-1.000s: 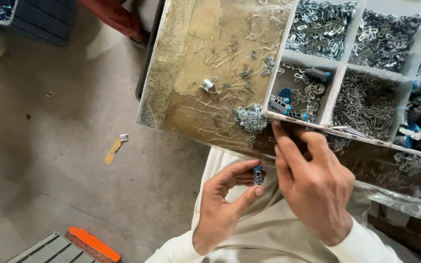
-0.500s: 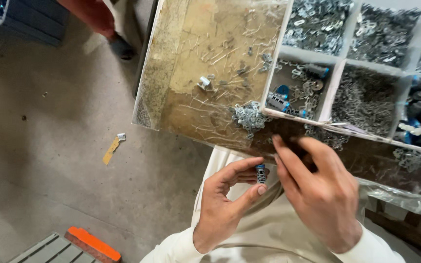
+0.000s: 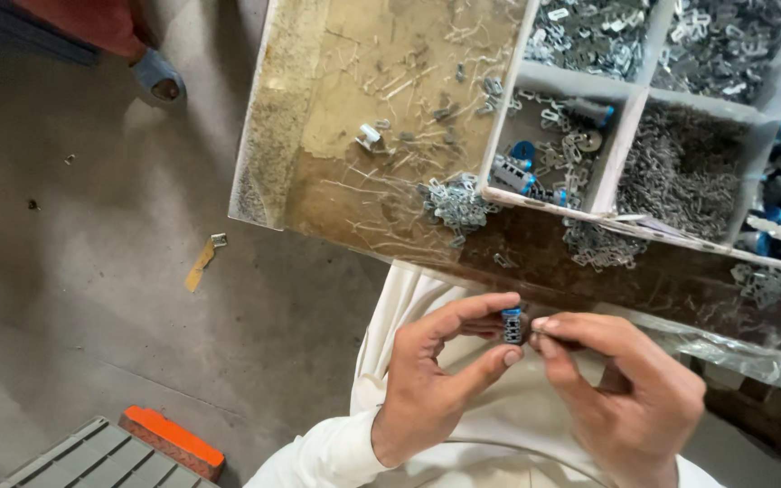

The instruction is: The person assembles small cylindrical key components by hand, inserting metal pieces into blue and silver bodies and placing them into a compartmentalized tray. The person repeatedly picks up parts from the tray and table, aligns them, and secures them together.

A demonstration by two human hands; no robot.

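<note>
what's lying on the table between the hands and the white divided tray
In the head view, a loose pile of small metal clips lies on the dark table edge, between the hands and the tray.

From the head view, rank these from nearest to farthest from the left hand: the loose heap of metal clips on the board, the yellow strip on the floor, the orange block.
Measured from the left hand:
1. Heap of metal clips, up ahead on the board, near the divided tray's corner.
2. Yellow strip, out to the left on the concrete floor.
3. Orange block, low at the far left.
The last two are close; the strip looks slightly nearer.
</note>
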